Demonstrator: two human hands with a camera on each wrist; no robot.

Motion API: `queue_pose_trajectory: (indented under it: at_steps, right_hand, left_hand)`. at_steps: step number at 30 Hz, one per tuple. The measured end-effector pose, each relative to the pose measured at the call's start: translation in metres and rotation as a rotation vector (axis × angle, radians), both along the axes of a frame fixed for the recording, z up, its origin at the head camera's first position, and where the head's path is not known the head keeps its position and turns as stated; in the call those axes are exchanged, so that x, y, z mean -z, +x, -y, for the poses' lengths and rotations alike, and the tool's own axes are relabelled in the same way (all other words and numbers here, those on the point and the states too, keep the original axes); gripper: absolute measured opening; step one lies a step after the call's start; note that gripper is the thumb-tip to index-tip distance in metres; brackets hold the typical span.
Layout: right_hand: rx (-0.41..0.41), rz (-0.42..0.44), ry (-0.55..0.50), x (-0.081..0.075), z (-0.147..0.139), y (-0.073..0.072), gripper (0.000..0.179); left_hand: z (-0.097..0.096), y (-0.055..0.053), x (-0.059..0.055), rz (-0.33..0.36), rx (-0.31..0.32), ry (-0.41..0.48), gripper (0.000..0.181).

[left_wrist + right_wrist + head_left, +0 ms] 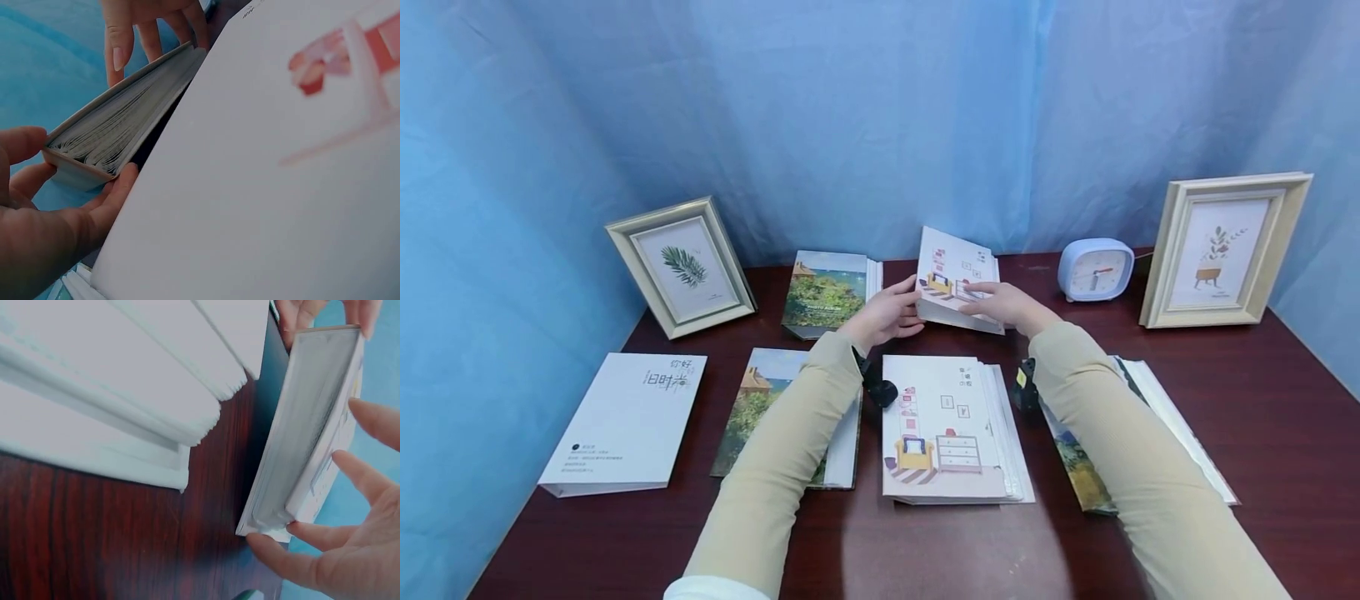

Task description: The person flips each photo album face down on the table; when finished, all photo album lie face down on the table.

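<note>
At the back centre of the table, both hands hold a white photo album (942, 250) with a furniture drawing on its cover. Its near edge is tilted up. My left hand (889, 315) grips the left near corner; in the left wrist view, its fingers (117, 190) are at the spine end beside the page edges. My right hand (1009, 305) holds the right near part, with fingertips on the cover and others at the lower corner, as the right wrist view shows. A matching white album (936, 417) lies flat in front, between the forearms.
Landscape-covered albums lie at back left (827, 292), under the left forearm (760, 375) and under the right forearm (1180, 425). A white album (625, 417) lies far left. Picture frames stand left (681, 267) and right (1225, 250), with a blue clock (1096, 270) near the right one.
</note>
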State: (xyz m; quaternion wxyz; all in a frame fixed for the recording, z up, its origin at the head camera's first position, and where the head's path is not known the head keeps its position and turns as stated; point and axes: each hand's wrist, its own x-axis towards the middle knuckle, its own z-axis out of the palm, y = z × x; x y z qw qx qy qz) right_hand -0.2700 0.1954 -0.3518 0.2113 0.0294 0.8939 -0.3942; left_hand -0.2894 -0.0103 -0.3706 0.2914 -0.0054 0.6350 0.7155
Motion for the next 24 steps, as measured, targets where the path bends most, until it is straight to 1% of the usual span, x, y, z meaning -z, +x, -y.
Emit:
queue_pose_trajectory:
  at_steps: [4,7,12,16,20,24]
  right_hand:
    - [0.002,0.014,-0.066,0.002,0.003,-0.001,0.067]
    - [-0.010,0.011,-0.094,0.003,0.007,-0.001,0.067]
    - [-0.049,-0.003,-0.154,0.002,0.015,0.001,0.071]
    - [-0.071,0.002,-0.223,0.003,0.020,0.002,0.072]
    - [-0.078,0.016,-0.276,0.005,0.025,0.002,0.073]
    - [-0.089,-0.002,-0.316,0.006,0.027,0.001,0.072]
  left_hand:
    - [0.002,0.001,-0.005,-0.025,-0.028,-0.004,0.050]
    - [0.004,0.003,-0.009,-0.051,-0.038,-0.009,0.049]
    - [0.007,0.007,-0.019,-0.118,-0.044,-0.037,0.049]
    - [0.011,0.011,-0.027,-0.167,-0.041,-0.058,0.048]
    - [0.014,0.012,-0.031,-0.204,-0.025,-0.058,0.048]
    - [0.013,0.014,-0.035,-0.235,-0.018,-0.079,0.049]
